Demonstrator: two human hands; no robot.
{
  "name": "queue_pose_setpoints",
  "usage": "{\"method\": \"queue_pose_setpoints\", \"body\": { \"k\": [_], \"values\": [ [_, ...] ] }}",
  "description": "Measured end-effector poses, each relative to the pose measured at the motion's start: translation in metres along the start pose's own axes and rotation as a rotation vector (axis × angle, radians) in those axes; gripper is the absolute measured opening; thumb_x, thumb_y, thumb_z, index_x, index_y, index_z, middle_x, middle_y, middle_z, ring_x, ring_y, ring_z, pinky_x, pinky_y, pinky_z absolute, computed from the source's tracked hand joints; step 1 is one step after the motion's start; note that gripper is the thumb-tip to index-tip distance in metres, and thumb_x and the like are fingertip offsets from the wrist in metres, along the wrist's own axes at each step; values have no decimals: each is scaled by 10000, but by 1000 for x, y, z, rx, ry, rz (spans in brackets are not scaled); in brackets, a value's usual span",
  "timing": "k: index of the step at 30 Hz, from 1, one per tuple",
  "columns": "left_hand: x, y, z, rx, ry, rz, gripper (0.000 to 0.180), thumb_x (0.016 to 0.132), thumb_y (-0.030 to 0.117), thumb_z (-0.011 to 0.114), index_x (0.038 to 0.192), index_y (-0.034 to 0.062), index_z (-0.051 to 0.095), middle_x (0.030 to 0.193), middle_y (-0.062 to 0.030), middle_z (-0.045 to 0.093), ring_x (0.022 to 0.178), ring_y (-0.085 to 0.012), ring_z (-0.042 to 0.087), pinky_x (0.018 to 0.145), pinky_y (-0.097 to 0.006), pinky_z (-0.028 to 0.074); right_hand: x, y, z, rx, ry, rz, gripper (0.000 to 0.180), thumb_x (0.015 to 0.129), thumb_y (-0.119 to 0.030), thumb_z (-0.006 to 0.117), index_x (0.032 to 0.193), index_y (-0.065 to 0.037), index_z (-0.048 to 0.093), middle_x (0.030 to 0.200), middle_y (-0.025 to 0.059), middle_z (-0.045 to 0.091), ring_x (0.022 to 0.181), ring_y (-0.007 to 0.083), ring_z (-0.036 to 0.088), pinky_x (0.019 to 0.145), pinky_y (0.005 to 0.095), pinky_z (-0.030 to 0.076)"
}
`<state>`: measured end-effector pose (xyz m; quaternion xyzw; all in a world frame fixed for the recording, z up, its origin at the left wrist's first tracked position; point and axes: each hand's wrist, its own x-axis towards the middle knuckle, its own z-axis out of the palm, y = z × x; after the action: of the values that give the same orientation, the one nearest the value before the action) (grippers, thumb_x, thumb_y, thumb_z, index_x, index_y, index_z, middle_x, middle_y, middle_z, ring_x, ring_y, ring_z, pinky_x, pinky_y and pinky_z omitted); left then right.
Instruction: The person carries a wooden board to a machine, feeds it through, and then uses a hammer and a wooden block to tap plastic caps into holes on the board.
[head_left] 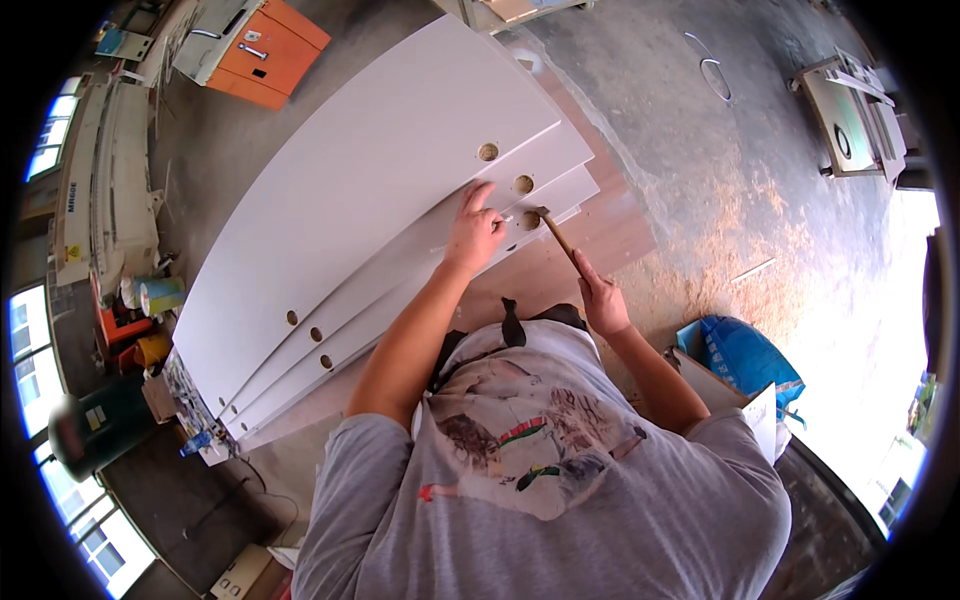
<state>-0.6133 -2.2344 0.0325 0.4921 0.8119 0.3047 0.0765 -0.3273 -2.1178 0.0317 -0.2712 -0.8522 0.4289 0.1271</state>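
Several white panels (380, 140) lie stacked and fanned out in front of me, the top one with a long curved edge. Round holes show bare brown board near their ends, one hole (524, 184) close to my fingers. My left hand (474, 232) rests over the panels' stepped edges, its fingers curled and pinched together by a small pale thing too small to name. In my right hand (600, 296) is a hammer (561, 242), gripped by its wooden handle. The hammer's head is at the lower right hole, next to my left fingertips; whether it touches the panel I cannot tell.
Sawdust (690, 250) covers the floor to the right. A blue bag (745, 358) stands by my right elbow. An orange cabinet (262, 55) is at the far left, and a wheeled cart (850, 125) at the far right. Tubs (160, 295) sit near the left machine.
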Motion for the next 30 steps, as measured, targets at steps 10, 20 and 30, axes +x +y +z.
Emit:
{"method": "queue_pose_setpoints", "body": {
  "k": [10, 20, 30],
  "values": [
    [0, 7, 0, 19, -7, 12, 82, 788, 87, 759, 732, 30, 739, 1471, -118, 543, 1444, -339, 427, 1208, -536, 352, 4, -18, -4, 57, 92, -44, 584, 1009, -61, 566, 1562, -210, 451, 1003, 290, 690, 898, 469, 685, 772, 483, 561],
    [-2, 0, 6, 16, 10, 16, 116, 787, 92, 769, 692, 31, 742, 1497, -120, 524, 1448, -341, 424, 1222, -551, 320, 1, -1, -4, 7, 43, -65, 568, 1004, -62, 575, 1544, -208, 478, 1042, 283, 694, 923, 466, 688, 786, 484, 563],
    [-2, 5, 5, 23, 6, 32, 82, 759, 102, 771, 714, 34, 761, 1485, -117, 534, 1443, -362, 426, 1214, -557, 330, 3, -16, 1, -8, -54, -23, 565, 996, -77, 603, 1533, -215, 494, 986, 258, 699, 870, 439, 696, 751, 483, 564]
  ]
}}
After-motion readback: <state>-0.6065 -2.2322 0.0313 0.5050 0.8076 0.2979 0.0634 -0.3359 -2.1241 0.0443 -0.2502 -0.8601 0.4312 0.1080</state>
